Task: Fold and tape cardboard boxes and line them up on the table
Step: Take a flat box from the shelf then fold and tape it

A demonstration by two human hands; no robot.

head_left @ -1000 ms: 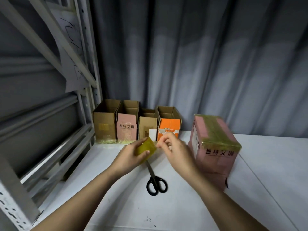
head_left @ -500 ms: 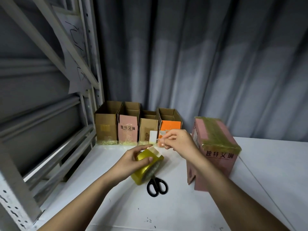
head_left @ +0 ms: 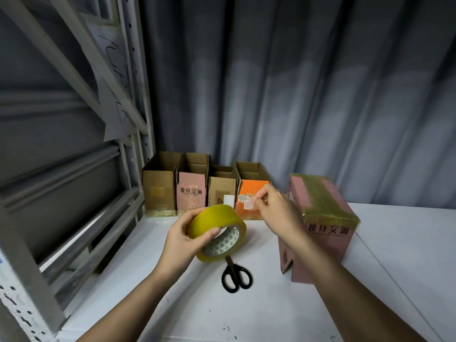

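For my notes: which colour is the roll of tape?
Yellow. The tape roll, gripped by the left hand, shows best in the head view.

Left hand (head_left: 183,239) curls around the tape roll (head_left: 217,230); right hand (head_left: 276,213), raised just right, pinches the tape end (head_left: 246,203).

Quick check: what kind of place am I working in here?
Probably a storeroom or packing corner: a metal rack at the left, a grey curtain behind, and a white table holding open boxes in a row, a tape roll and scissors.
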